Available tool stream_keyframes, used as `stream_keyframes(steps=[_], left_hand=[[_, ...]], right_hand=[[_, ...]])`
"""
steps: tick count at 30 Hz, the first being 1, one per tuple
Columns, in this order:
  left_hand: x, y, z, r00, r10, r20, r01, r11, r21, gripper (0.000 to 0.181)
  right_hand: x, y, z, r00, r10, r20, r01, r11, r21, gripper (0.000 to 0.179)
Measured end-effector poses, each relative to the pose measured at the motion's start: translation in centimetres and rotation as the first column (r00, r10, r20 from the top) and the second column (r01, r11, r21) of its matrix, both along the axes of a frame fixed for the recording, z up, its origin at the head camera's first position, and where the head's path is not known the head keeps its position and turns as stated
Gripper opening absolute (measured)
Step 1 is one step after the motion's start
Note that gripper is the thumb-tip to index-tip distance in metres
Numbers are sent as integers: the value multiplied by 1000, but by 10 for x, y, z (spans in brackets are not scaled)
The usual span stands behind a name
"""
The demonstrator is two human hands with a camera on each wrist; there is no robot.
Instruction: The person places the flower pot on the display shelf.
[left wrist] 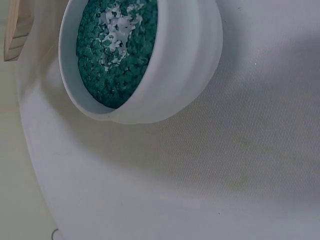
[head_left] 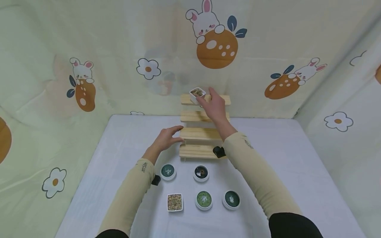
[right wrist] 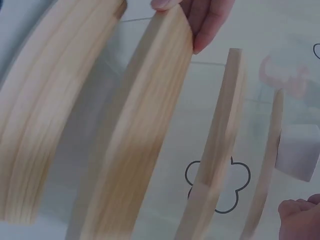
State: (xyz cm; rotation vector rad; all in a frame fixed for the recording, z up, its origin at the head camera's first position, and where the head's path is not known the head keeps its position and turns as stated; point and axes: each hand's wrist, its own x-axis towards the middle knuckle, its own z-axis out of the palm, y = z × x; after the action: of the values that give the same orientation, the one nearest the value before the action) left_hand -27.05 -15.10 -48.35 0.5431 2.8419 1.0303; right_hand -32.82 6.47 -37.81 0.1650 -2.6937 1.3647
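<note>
A tiered wooden rack (head_left: 197, 134) with pale planks stands at the back of the table. On its top plank sits a square white pot (head_left: 194, 96) with tan grainy filling. My right hand (head_left: 215, 107) is just right of this pot, thumb overlapping its rim in the head view and fingers spread. In the right wrist view a gap shows between that hand and the white pot (right wrist: 297, 152). At the rack's left side my left hand (head_left: 165, 138) grips the end of the second plank from the bottom, thumb in front and fingers behind (right wrist: 212, 25).
In front of the rack stand round white pots with teal (head_left: 168, 170), dark (head_left: 201, 172), bright green (head_left: 204, 199) and deep green (head_left: 232, 199) fillings. A second square pot (head_left: 174, 202) is at front left. A patterned curtain (head_left: 119, 66) hangs close behind the rack.
</note>
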Motion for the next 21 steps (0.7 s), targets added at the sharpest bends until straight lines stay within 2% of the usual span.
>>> stream_keyframes(steps=[7,11,21], left_hand=[[0,0,-1,1000,2,4,-2,1000,6,65],[1,0,-1,1000,7,20,-7,1000,19,65],[2,1,0,1000,4,8,-4,1000,20,64]], right_hand=[[21,20,-8,998,54,19,-53,998,-35,77],[36,28,-18,995,96,19,-95,995,-41,78],[81,46,-45,981,191,24,-187,975,-121,77]])
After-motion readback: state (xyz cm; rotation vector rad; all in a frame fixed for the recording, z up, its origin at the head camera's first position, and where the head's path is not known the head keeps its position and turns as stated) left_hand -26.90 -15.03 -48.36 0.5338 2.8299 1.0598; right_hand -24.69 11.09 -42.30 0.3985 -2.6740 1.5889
